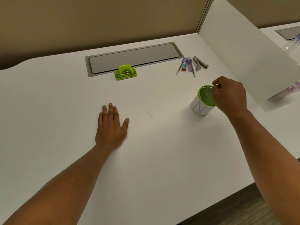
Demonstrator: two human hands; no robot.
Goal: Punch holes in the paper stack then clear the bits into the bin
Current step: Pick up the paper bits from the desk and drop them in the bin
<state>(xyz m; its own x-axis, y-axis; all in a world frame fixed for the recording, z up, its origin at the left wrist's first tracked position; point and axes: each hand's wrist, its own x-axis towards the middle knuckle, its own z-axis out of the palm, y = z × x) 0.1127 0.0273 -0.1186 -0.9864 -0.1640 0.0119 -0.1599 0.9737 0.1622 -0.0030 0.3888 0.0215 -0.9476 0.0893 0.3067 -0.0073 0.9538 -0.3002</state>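
Observation:
A green hole punch (125,72) stands at the back of the white desk (162,151), against the grey cable hatch. A small bin (201,103), a green mesh cup wrapped in white paper with blue marks, stands at the right. My right hand (228,95) hovers over the bin's rim with fingers pinched together; whether paper bits are in them I cannot tell. My left hand (112,125) lies flat on the desk, fingers apart. A few tiny paper bits (150,114) lie between the hands. No paper stack is in view.
A grey cable hatch (133,58) is set into the desk's back. Pens, an eraser and a metal stapler (199,63) lie at the back right. A white divider panel (243,49) rises on the right, and the desk's front edge runs at the lower right.

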